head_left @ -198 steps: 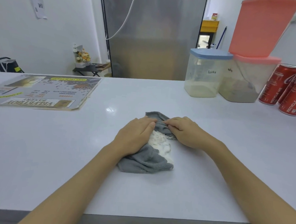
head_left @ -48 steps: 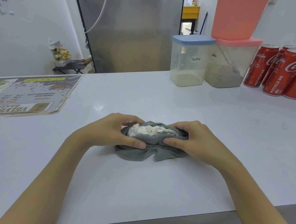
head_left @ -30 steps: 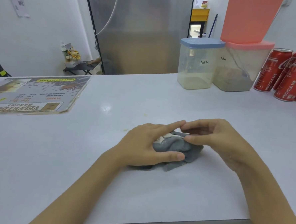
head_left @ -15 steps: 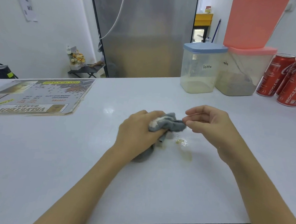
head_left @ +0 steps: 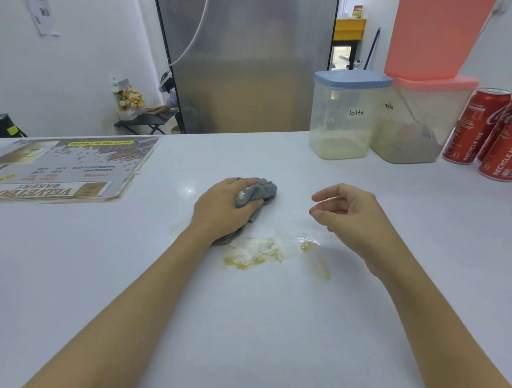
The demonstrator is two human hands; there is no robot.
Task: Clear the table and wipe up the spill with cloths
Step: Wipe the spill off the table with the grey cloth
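On the white tabletop (head_left: 94, 274), the left hand (head_left: 222, 211) grips a bunched grey cloth (head_left: 259, 194) (half hidden beneath it) by a yellowish spill (head_left: 254, 252), the right hand (head_left: 348, 213) hovers with fingers loosely curled, empty, before powder-holding latte container (head_left: 345, 115) and mocha container (head_left: 418, 119).

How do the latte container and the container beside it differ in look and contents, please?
The latte container has a blue lid; the mocha container has a pink one, with another pink container stacked on top. The latte container holds pale cream powder; the mocha container holds greyish-brown powder, filled slightly higher. Both are clear plastic, hand-labelled, and stand side by side at the back of the table.
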